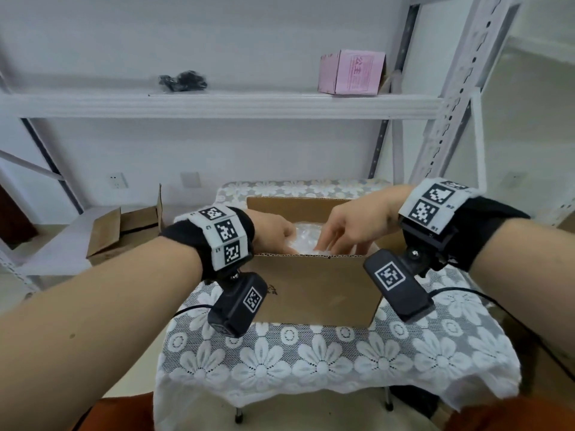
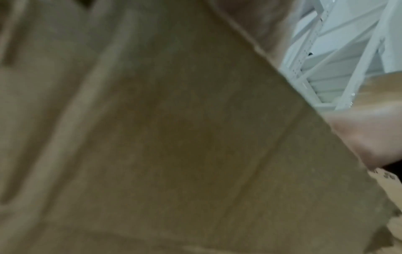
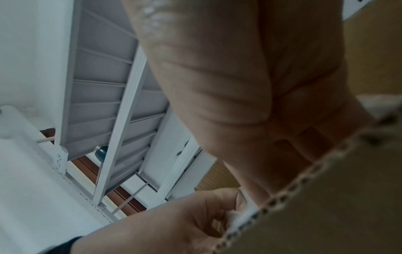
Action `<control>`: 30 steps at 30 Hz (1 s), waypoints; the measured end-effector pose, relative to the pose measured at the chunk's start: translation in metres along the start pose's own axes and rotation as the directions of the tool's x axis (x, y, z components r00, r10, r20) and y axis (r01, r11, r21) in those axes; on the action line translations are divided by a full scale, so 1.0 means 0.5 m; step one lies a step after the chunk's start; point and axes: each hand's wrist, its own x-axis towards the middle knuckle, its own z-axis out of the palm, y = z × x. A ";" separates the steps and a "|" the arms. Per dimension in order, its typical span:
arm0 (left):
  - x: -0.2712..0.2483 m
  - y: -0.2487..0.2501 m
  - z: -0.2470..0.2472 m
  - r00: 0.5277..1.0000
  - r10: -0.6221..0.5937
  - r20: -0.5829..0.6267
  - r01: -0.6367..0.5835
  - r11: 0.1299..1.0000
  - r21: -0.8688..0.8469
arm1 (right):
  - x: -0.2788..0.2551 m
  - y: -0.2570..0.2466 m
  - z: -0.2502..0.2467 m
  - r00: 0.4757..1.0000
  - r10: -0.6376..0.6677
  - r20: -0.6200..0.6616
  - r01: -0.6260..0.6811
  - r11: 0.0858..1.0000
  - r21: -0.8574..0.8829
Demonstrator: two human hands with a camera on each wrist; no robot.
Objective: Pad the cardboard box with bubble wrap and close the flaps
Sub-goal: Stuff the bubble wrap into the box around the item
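Observation:
An open-topped cardboard box [image 1: 314, 290] stands on a small table with a lace flower cloth [image 1: 311, 362]. Clear bubble wrap [image 1: 306, 237] lies inside it. Both hands reach over the near wall into the box. My left hand [image 1: 273, 234] is at the left inside; in the right wrist view the left hand [image 3: 174, 220] curls its fingers on a white edge of the bubble wrap [image 3: 237, 216] by the corrugated rim. My right hand [image 1: 351, 225] spreads straight fingers down onto the wrap. The left wrist view shows mostly blurred cardboard [image 2: 174, 137].
White metal shelving [image 1: 217, 104] stands behind the table, carrying a pink carton [image 1: 351, 73] and a black bundle [image 1: 183, 80]. A second open cardboard box [image 1: 124, 231] sits on a low shelf to the left. A black cable [image 1: 466, 290] trails over the table's right side.

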 end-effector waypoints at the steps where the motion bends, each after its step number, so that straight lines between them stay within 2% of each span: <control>1: 0.005 0.006 0.004 1.000 0.001 0.001 -0.001 1.000 0.026 | 0.000 0.004 0.003 1.000 -0.011 0.001 0.011 1.000 -0.001; 5: 0.014 0.013 0.018 0.999 0.002 -0.039 0.001 0.998 0.058 | -0.001 0.007 0.013 0.999 -0.041 0.021 0.042 0.998 -0.041; 9: 0.008 0.008 0.029 0.994 -0.015 -0.111 0.018 1.000 0.022 | -0.005 0.017 0.026 0.998 -0.024 -0.056 0.019 0.996 -0.092; 14: -0.016 0.014 0.018 0.943 -0.062 -0.327 0.068 0.998 0.006 | -0.020 0.034 0.029 0.993 -0.044 -0.112 0.036 0.996 -0.080; 16: -0.017 0.025 0.017 0.962 -0.027 -0.273 0.011 0.998 -0.061 | -0.027 0.036 0.031 0.986 -0.050 -0.160 0.042 0.998 -0.054; 18: -0.017 0.034 0.018 0.981 0.018 -0.192 -0.028 0.998 -0.050 | -0.035 0.040 0.032 0.963 -0.054 -0.265 0.049 0.999 -0.023; 20: -0.016 0.036 0.019 0.984 0.052 -0.168 -0.056 0.998 -0.018 | -0.042 0.045 0.028 0.904 -0.072 -0.421 0.009 0.989 -0.149; 22: -0.010 0.038 0.018 0.987 0.057 -0.150 -0.057 0.998 0.000 | -0.046 0.051 0.026 0.868 -0.061 -0.493 -0.062 0.971 -0.229; 26: 0.010 0.051 0.010 0.993 0.060 -0.100 -0.052 0.995 0.085 | -0.039 0.060 0.028 0.927 0.045 -0.372 -0.132 0.969 -0.210; 30: 0.024 0.048 0.010 0.997 0.052 -0.051 -0.047 0.994 0.101 | -0.002 0.053 0.042 0.941 0.069 -0.333 -0.177 0.935 -0.308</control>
